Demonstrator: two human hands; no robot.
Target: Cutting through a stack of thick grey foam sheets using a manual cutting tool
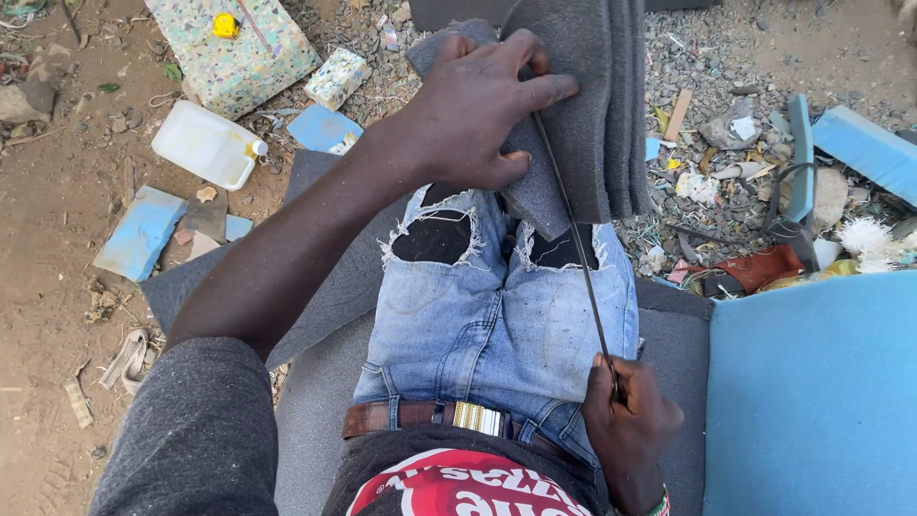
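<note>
A stack of thick grey foam sheets [597, 105] lies over my knees, reaching toward the top of the view. My left hand [478, 110] presses flat on the stack's left part, fingers spread along the cut line. My right hand [626, 420], low by my waist, grips the handle end of a long thin blade [573, 239]. The blade runs up from that hand into the foam beside my left fingertips. I sit in torn blue jeans [497, 306] on grey foam [315, 401].
A large blue foam slab [812, 401] lies at my right. On the dirt to the left are a white plastic jerrycan [205, 143], a speckled foam block [234, 43] with a yellow item on it, and blue foam scraps [141, 232]. Rubble and offcuts litter the gravel at right.
</note>
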